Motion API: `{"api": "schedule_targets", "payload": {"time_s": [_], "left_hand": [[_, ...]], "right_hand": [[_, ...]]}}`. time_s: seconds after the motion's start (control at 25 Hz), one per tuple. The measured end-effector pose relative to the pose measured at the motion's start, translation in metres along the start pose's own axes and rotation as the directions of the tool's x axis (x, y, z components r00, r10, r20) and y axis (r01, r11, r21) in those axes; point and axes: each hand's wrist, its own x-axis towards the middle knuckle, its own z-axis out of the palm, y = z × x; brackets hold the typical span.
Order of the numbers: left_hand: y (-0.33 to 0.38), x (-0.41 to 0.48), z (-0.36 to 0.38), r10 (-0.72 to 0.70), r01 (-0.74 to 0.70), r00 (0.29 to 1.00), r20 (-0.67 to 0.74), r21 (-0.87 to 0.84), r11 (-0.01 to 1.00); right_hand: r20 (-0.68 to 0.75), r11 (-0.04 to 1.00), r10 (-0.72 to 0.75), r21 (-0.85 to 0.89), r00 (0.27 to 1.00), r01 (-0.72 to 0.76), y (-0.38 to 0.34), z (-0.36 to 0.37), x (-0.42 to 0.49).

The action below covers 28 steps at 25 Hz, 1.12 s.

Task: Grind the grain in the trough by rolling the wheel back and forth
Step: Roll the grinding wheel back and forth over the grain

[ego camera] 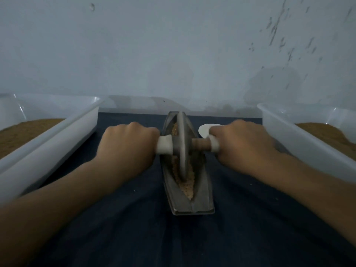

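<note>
A grey metal boat-shaped trough (pixel 200 201) lies lengthwise on the dark blue cloth in the middle. Tan grain (pixel 187 186) fills its groove, mostly near my end. A grey metal wheel (pixel 182 145) stands upright in the groove, about midway along the trough. Its axle carries white handle sleeves on both sides. My left hand (pixel 127 145) grips the left handle (pixel 163 144). My right hand (pixel 240 145) grips the right handle (pixel 213 143), with a brown stretch of axle showing between sleeve and wheel.
A translucent white bin (pixel 57 135) with brown grain stands at the left. A matching bin (pixel 300 139) with grain stands at the right. A small white scoop-like object (pixel 204 130) lies beyond my right hand. A pale wall rises right behind the trough.
</note>
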Motion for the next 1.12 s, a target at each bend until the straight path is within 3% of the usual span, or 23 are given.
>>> {"api": "schedule_targets", "payload": {"time_s": [0.04, 0.08, 0.16, 0.24, 0.36, 0.48, 0.52, 0.6, 0.68, 0.8, 0.88, 0.96, 1.08, 1.12], "left_hand": [[-0.003, -0.009, -0.003, 0.048, -0.049, 0.995, -0.086, -0.002, 0.999], [-0.007, -0.006, -0.002, 0.064, -0.065, 0.994, -0.087, -0.007, 0.998], [-0.005, 0.007, 0.008, 0.021, -0.022, 1.000, 0.004, 0.044, 0.999], [0.002, 0.036, 0.018, -0.114, 0.109, 0.986, 0.119, 0.050, 0.993], [0.000, 0.052, 0.027, -0.211, 0.225, 0.943, 0.259, -0.026, 0.974], [-0.002, 0.011, 0.013, -0.045, 0.046, 0.995, 0.092, -0.011, 0.999], [-0.003, -0.002, 0.007, 0.041, -0.041, 0.999, -0.010, -0.001, 0.999], [-0.007, -0.002, 0.000, 0.072, -0.072, 0.997, -0.041, 0.012, 0.997], [0.000, 0.014, 0.005, 0.027, -0.032, 0.998, 0.051, 0.090, 0.995], [0.007, 0.055, 0.013, -0.138, 0.125, 0.972, 0.192, 0.077, 0.989], [0.004, 0.062, 0.010, -0.111, 0.098, 0.966, 0.233, 0.066, 0.993], [0.001, 0.035, 0.004, -0.005, -0.006, 0.990, 0.139, 0.075, 0.997], [-0.003, -0.004, -0.007, 0.110, -0.105, 0.986, -0.124, 0.050, 0.993], [-0.004, -0.005, -0.005, 0.098, -0.097, 0.989, -0.110, 0.013, 0.995]], "right_hand": [[-0.081, 1.000, 0.002, 0.016, 0.997, -0.001, 0.001, -0.004, -0.013], [-0.066, 1.000, 0.003, 0.024, 0.998, -0.001, 0.004, -0.002, -0.014], [0.056, 0.999, 0.036, -0.014, 0.998, -0.035, -0.002, 0.007, 0.000], [0.206, 0.990, 0.144, -0.039, 0.968, -0.139, -0.011, 0.013, 0.036], [0.263, 0.988, 0.156, -0.041, 0.952, -0.150, -0.014, 0.013, 0.067], [0.116, 1.000, 0.011, -0.010, 0.993, -0.010, -0.004, 0.000, 0.022], [0.029, 1.000, -0.005, -0.017, 1.000, 0.006, -0.003, -0.004, 0.000], [-0.047, 0.999, 0.016, -0.047, 0.999, -0.018, 0.001, -0.007, -0.012], [0.034, 0.998, 0.057, -0.036, 0.998, -0.056, -0.003, 0.005, 0.001], [0.235, 0.977, 0.185, 0.060, 0.954, -0.205, -0.010, 0.020, 0.047], [0.295, 0.976, 0.172, 0.079, 0.940, -0.203, -0.006, 0.023, 0.055], [0.188, 0.993, 0.077, 0.073, 0.979, -0.093, -0.001, 0.013, 0.024], [-0.140, 1.000, 0.008, 0.016, 0.990, -0.006, 0.001, -0.006, -0.024], [-0.129, 1.000, 0.007, 0.021, 0.992, -0.004, 0.005, -0.004, -0.024]]}}
